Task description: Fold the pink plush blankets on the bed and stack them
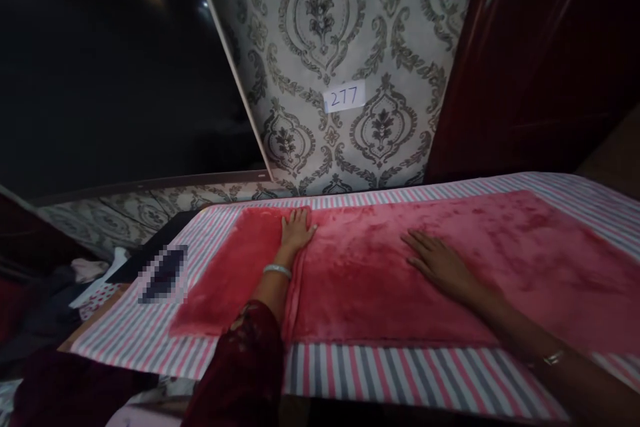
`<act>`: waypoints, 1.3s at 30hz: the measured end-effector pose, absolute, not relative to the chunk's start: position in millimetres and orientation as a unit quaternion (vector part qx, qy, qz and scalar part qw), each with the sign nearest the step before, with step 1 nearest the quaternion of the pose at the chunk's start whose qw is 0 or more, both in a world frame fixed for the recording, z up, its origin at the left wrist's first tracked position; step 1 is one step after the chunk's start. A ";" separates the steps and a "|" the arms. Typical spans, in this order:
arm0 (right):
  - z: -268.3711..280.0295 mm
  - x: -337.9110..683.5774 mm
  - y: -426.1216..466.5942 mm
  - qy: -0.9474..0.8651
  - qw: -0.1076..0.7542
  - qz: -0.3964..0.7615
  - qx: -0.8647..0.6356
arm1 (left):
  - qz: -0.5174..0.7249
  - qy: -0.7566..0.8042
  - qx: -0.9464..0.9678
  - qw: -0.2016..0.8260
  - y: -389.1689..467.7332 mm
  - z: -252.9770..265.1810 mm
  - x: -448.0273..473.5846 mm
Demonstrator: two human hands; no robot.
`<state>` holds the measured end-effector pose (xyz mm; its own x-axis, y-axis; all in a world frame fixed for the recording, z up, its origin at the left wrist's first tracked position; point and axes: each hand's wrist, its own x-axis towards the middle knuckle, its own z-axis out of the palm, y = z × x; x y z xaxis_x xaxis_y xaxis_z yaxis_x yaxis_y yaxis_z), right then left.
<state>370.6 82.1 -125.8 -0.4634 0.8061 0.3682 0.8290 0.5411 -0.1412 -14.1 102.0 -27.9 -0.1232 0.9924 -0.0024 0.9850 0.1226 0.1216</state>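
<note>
Far left, the striped sheet (380,373) is extending beyond the red plush cloth (360,273), which is lying on it, long axis running left to right under both hands. Left hand (297,230) is resting open, fingers pointing toward the wall (400,147), beside a crosswise ridge (299,280); fold or overlap, cannot tell. This hand is sitting nearer the cloth's left end. Right hand (440,263) is lying flat, open, near mid-cloth, fingers pointing leftward; cloth is continuing rightward past it.
</note>
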 end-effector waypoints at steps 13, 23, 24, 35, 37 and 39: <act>-75.5 360.2 65.4 -0.835 0.196 0.058 -0.511 | 0.052 0.731 0.680 -0.024 124.5 -41.3 -25.4; -39.5 540.8 78.6 -0.519 0.221 0.026 -0.825 | 0.065 0.735 0.674 -0.028 136.3 -49.7 -33.3; -39.6 558.4 75.9 -0.494 0.211 0.034 -0.843 | 0.055 0.736 0.674 -0.028 136.8 -49.2 -32.8; -52.9 647.4 58.7 -0.498 0.165 0.165 -0.835 | 0.025 0.734 0.679 -0.002 134.6 -21.1 -10.1; -53.6 657.8 55.5 -0.512 0.199 0.205 -0.810 | 0.010 0.711 0.703 -0.014 137.7 -9.6 18.0; -56.4 664.2 51.3 -0.520 0.238 0.261 -0.778 | -0.018 0.636 0.771 -0.010 140.5 -2.8 58.6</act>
<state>664.2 51.3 -56.4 0.3231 0.9330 -0.1584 0.6854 -0.3461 -0.6406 58.6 140.5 -2.8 0.1902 0.9816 -0.0151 0.9809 -0.1907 -0.0387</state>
